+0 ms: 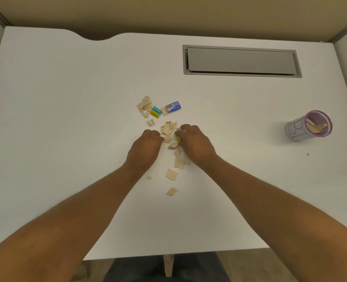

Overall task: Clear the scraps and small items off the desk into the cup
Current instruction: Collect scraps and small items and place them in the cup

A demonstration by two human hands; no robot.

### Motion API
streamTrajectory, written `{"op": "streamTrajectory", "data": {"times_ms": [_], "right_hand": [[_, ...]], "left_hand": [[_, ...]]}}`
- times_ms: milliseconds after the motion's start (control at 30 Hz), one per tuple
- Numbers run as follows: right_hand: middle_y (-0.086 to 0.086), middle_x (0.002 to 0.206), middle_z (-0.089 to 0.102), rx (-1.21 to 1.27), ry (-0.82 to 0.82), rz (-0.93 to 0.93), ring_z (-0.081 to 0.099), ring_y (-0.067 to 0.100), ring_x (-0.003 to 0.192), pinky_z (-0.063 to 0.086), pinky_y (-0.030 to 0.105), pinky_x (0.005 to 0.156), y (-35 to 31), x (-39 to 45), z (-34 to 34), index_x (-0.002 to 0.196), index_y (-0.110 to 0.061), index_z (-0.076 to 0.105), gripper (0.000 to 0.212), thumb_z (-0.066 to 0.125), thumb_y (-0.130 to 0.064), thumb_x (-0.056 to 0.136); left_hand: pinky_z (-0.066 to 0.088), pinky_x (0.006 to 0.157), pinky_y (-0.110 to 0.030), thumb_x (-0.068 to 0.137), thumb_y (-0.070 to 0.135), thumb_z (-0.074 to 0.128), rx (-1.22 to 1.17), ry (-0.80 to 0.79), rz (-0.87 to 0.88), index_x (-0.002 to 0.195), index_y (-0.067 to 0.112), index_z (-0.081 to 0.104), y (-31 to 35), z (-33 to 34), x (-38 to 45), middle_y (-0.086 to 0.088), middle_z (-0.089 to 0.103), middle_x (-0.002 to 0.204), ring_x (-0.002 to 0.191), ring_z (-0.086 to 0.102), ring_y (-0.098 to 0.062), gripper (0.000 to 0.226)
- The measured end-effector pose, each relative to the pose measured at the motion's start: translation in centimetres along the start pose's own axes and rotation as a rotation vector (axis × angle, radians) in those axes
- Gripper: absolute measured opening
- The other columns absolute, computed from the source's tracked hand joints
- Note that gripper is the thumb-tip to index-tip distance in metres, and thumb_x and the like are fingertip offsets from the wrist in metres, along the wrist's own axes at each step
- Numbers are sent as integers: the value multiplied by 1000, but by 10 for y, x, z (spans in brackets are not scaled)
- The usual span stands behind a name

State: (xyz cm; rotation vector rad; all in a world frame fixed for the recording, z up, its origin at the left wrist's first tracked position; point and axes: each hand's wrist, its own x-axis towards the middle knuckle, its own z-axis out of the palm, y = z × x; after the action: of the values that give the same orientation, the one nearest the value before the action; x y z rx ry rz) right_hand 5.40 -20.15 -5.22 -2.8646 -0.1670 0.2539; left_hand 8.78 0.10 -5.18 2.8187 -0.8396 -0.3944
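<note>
A white desk fills most of the view. Both bare hands rest in the middle of it, knuckles up, with a little heap of tan paper scraps between them.

The left hand is curled into a loose fist. Its fingertips touch the left edge of the heap. I cannot tell if it has a scrap inside.

The right hand is curled too. Its fingers pinch some scraps, and a small yellow thing peeks out from under them. I cannot tell what the yellow thing is.

More scraps trail from the heap toward the person. One bigger scrap lies alone, and another scrap lies nearer the desk's front edge. A tiny bit sits just left of them.

Past the hands lies a second bunch of scraps. Just beside it is a small blue and yellow box. Near that lies a small blue and purple box, with one scrap between the two boxes.

The cup stands well apart, far over on the right side of the desk. It is grey with a purple rim and black letters on its side. Some tan scraps already lie inside it. One tiny crumb sits on the desk near the cup.

A long grey cable hatch is set into the far side of the desk.
</note>
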Motion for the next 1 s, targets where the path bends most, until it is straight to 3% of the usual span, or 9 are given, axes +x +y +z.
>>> {"op": "streamTrajectory", "data": {"times_ms": [67,133,267,333,433,533,667,800,1000], "right_hand": [[6,131,61,102,-5,46,58,29,113,54,40,85,3,1,-2,129,-15,66,45,53,2,89],[6,125,68,336,59,207,63,26,112,52,36,94,4,0,-8,123,-13,72,45,56,5,85],[7,112,76,1149,231,676,71,20,98,58,39,96,20,-7,-28,110,-12,77,37,76,6,78],[15,111,74,1604,229,800,72,26,92,60,43,94,34,-17,-42,120,-5,71,44,78,9,79],[15,110,73,1902,265,819,72,26,87,62,34,85,57,-40,-63,131,1,63,49,74,10,84],[16,112,73,2020,344,842,72,27,95,63,28,83,89,-65,-84,133,2,61,47,72,8,88],[17,117,71,2054,472,863,71,27,99,61,30,93,145,-104,-116,135,2,58,46,68,8,91],[15,115,68,1927,608,889,69,24,96,59,32,97,204,-144,-153,135,6,57,47,68,9,90],[27,123,70,1600,662,1063,72,39,111,59,45,98,268,-161,-195,123,7,67,45,74,16,80]], "left_hand": [[52,99,-40,104,7,50,-76,-13,-14,135,14,68,-3,-2,3,-9,66,136,126,58,-28,37],[52,102,-37,101,6,58,-330,52,-170,127,13,74,2,-8,7,-8,72,130,119,65,-27,32],[57,83,-18,86,6,80,-964,175,-554,108,18,82,22,-24,25,-5,80,109,92,74,-19,24],[63,86,-27,85,4,83,-1368,123,-650,106,15,82,37,-33,34,-5,81,105,95,78,-21,24],[64,89,-30,88,-1,79,-1645,40,-633,106,11,78,69,-43,49,-4,80,104,98,77,-19,22],[65,80,-25,90,-4,76,-1759,-57,-589,108,5,75,115,-50,69,-8,79,107,98,77,-20,21],[65,80,-27,88,-4,77,-1785,-198,-538,110,0,75,189,-56,101,-14,78,111,103,77,-25,23],[66,79,-28,87,-5,78,-1782,-328,-499,108,0,74,271,-60,130,-16,78,110,105,78,-30,22],[68,73,-30,89,-10,73,-1706,-397,-498,110,-6,71,370,-68,168,-17,77,95,80,77,-24,22]]}}
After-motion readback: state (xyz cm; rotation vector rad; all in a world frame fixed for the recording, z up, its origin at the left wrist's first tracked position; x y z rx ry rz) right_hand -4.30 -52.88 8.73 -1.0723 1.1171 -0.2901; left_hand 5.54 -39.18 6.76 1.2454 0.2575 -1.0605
